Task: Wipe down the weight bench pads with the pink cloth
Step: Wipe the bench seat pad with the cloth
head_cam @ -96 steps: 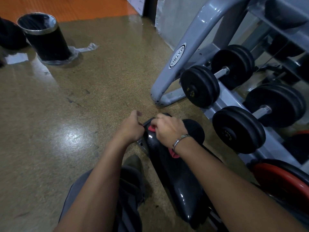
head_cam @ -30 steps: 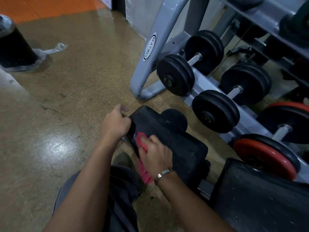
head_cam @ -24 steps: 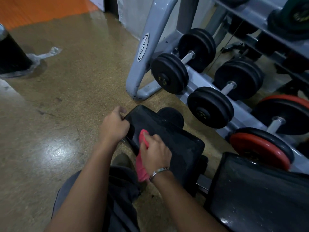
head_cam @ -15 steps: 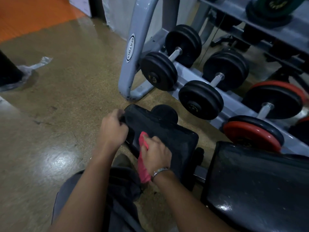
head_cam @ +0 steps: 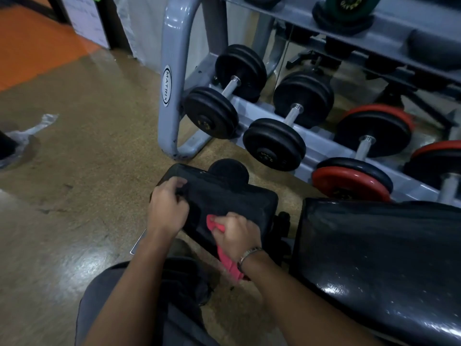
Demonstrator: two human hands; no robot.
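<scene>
The right hand (head_cam: 237, 236) is closed around the pink cloth (head_cam: 228, 264) and presses it against the near side of the small black pad (head_cam: 232, 198) of the bench. One short end of the cloth comes out beyond the knuckles and lies on the pad. The longer end hangs down under the hand, along the wrist, beside a metal bracelet (head_cam: 249, 253).

The left hand (head_cam: 167, 208) is just to the left of the right hand, and the two do not touch. Its fingers are curled over the left edge of the same pad and grip it, with the thumb on the top surface. The pad lies between the two hands and stretches away from them. A round black roller (head_cam: 229, 171) stands behind its far edge.

To the right of the right hand, just beside the small pad, is the large black pad (head_cam: 374, 258), shiny, with small pale spots. Beyond both hands stands a grey rack (head_cam: 172, 46) with black dumbbells (head_cam: 212, 112), and further right there is a dumbbell with red plates (head_cam: 349, 182). Below the hands are the person's dark trousers (head_cam: 179, 283) and the brown floor (head_cam: 87, 146).
</scene>
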